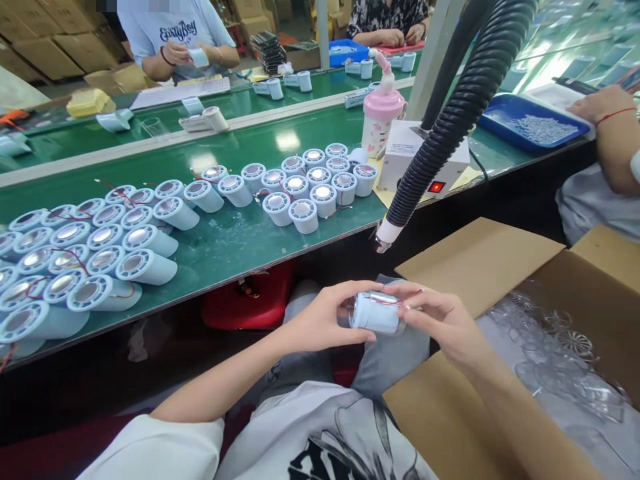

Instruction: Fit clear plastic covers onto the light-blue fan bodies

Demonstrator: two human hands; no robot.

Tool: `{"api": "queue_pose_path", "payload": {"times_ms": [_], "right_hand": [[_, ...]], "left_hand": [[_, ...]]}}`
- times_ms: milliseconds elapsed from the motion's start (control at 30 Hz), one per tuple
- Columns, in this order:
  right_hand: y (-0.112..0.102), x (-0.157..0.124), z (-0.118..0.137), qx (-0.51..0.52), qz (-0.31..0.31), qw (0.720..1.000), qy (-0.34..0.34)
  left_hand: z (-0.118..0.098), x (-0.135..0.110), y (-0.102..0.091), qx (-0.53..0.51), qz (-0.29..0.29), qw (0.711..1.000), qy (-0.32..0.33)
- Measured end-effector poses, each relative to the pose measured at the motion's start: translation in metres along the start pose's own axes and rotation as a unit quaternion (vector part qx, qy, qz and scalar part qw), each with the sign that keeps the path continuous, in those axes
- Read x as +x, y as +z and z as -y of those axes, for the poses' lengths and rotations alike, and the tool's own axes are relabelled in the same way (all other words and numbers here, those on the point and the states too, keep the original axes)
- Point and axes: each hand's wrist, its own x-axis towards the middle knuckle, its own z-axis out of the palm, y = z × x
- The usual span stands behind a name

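Observation:
Between my two hands, above my lap, is a light-blue cylindrical housing (pixel 376 315) lying on its side, with red wires along its top and what looks like a clear plastic cover around it. My left hand (pixel 333 317) grips its left end, thumb below and fingers above. On the right end, the fingers of my right hand (pixel 440 317) pinch near the wires. Rows of similar blue housings (pixel 303 215) stand on the green workbench (pixel 225 247) beyond my hands, many with red wires and shiny round tops.
A cardboard box (pixel 480 267) of clear plastic parts (pixel 560 347) is at my right. A black ribbed hose (pixel 450 100) hangs over the bench edge near a white switch box (pixel 417 157) and a pink-lidded cup (pixel 384 110). Co-workers sit across and at right, by a blue tray (pixel 535 127).

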Motion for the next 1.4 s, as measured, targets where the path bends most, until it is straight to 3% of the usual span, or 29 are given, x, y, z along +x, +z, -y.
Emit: {"api": "queue_pose_path", "payload": {"times_ms": [133,267,633,867,1167,1400], "right_hand": [[0.001,-0.012,0.0,-0.209,0.029,0.97,-0.117],[0.001,-0.02,-0.001,-0.256,0.004,0.959,-0.124],[0.006,-0.024,-0.003,-0.192,0.017,0.978,-0.081],[0.007,-0.023,0.002,-0.057,0.033,0.998,0.014],[0.008,-0.021,0.004,0.059,0.048,0.994,0.081],[0.011,-0.018,0.002,0.137,0.049,0.982,0.12]], "left_hand": [[0.005,-0.003,0.005,-0.166,-0.016,0.984,-0.061],[0.007,-0.005,0.005,-0.211,0.0,0.974,-0.087],[-0.001,-0.01,0.0,-0.199,0.02,0.976,-0.085],[-0.009,-0.014,-0.004,-0.065,0.028,0.997,-0.026],[-0.008,-0.017,-0.005,0.0,0.031,0.999,0.043],[-0.006,-0.018,-0.006,0.002,0.037,0.998,0.059]]}}
